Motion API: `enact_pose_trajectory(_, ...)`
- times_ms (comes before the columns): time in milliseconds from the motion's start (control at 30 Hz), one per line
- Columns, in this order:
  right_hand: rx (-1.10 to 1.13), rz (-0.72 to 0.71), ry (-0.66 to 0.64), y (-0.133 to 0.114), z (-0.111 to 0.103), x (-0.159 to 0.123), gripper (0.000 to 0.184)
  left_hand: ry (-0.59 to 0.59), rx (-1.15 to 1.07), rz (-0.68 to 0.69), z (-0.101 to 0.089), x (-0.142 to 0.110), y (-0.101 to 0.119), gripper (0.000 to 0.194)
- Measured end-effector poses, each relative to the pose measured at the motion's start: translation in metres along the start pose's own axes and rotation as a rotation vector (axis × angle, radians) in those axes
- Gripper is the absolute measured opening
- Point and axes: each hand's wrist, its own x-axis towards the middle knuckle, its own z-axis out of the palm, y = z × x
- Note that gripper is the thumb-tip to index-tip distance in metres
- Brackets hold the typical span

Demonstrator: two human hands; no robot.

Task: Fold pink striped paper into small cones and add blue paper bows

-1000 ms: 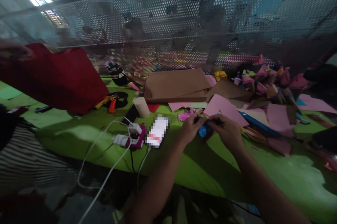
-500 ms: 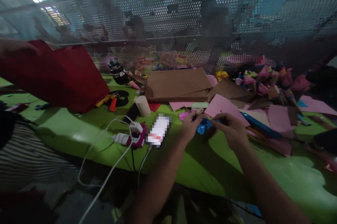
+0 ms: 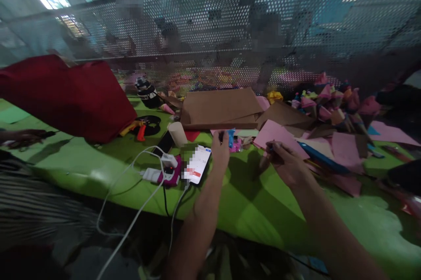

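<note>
My left hand point(image 3: 221, 150) is raised over the table beside the phone, its fingers curled and drawn together. Right beside those fingers is a crinkled, shiny blue piece point(image 3: 231, 137), next to a shiny pink piece point(image 3: 235, 145); I cannot tell whether the hand grips the blue one. Apart from it, my right hand point(image 3: 284, 159) pinches thumb and fingers together near a pink paper sheet point(image 3: 279, 137). Anything between those fingertips is too dark and small to name. A phone point(image 3: 198, 166) with a lit screen lies left of my left wrist.
A pink power strip point(image 3: 174, 175) with white plugs and cables sits left of the phone. Behind are a paper roll point(image 3: 177, 134), brown cardboard point(image 3: 220, 107) and orange-handled scissors point(image 3: 140, 131). Red material point(image 3: 72, 96) stands at left; another person's hand point(image 3: 26, 136) is below it. Paper cones point(image 3: 324, 102) pile up right.
My hands have moved apart. The blue piece that was between them is now beside my left hand, near the pink piece. At left, another person's hand has left the red material's top.
</note>
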Motion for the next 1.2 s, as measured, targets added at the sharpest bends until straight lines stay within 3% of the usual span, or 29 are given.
enact_pose_trajectory(100,0.067,0.069,-0.048,-0.003,0.004,-0.003,0.037,0.033,0.269,0.032,-0.002,0.007,-0.002,0.022)
enact_pose_trajectory(267,0.109,0.106,-0.104,-0.005,0.008,-0.007,0.038,-0.118,0.665,0.080,-0.002,0.007,-0.002,0.045)
enact_pose_trajectory(467,0.032,0.105,-0.103,0.000,0.006,-0.005,0.017,-0.100,0.822,0.060,0.002,0.008,-0.006,0.061)
enact_pose_trajectory(567,-0.019,0.083,-0.158,0.002,0.007,-0.005,0.006,-0.055,0.707,0.061,0.004,0.011,-0.009,0.056)
enact_pose_trajectory(700,-0.156,0.012,-0.184,-0.003,0.015,-0.002,0.017,0.002,0.214,0.112,0.006,0.014,-0.013,0.051)
enact_pose_trajectory(800,-0.237,-0.034,-0.134,-0.008,0.025,0.004,0.030,-0.121,-0.218,0.070,0.008,0.008,-0.012,0.048)
enact_pose_trajectory(867,-0.257,-0.066,-0.090,-0.009,0.031,0.010,0.035,-0.236,-0.386,0.026,0.009,0.002,-0.009,0.044)
enact_pose_trajectory(1033,-0.262,-0.149,0.033,-0.008,0.039,0.018,0.038,-0.425,-0.468,-0.038,0.014,-0.014,0.002,0.048)
enact_pose_trajectory(1200,-0.311,-0.212,0.084,-0.010,0.035,0.011,0.028,-0.460,-0.392,-0.029,0.019,-0.021,0.006,0.045)
